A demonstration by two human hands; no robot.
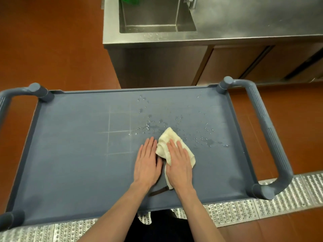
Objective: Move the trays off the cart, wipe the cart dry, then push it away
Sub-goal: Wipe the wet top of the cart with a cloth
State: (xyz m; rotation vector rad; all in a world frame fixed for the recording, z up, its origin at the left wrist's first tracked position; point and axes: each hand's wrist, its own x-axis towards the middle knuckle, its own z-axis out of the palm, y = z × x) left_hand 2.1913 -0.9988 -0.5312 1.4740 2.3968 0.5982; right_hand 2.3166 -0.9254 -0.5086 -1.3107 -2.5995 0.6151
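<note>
The blue-grey plastic cart [70, 163] stands crosswise in front of me, its top shelf bare of trays. Water droplets [201, 137] are scattered over the shelf's middle and right part. A crumpled cream cloth [167, 137] lies on the shelf just right of centre. My right hand [180, 163] presses flat on the cloth with straight fingers. My left hand [147, 163] lies flat on the shelf right beside it, fingers straight, its fingertips at the cloth's left edge.
A steel counter with a sink basin [157, 16] stands just behind the cart. The cart has a handle at the left end [10, 96] and at the right end [269, 133]. A metal floor grate [262, 205] runs under its near edge.
</note>
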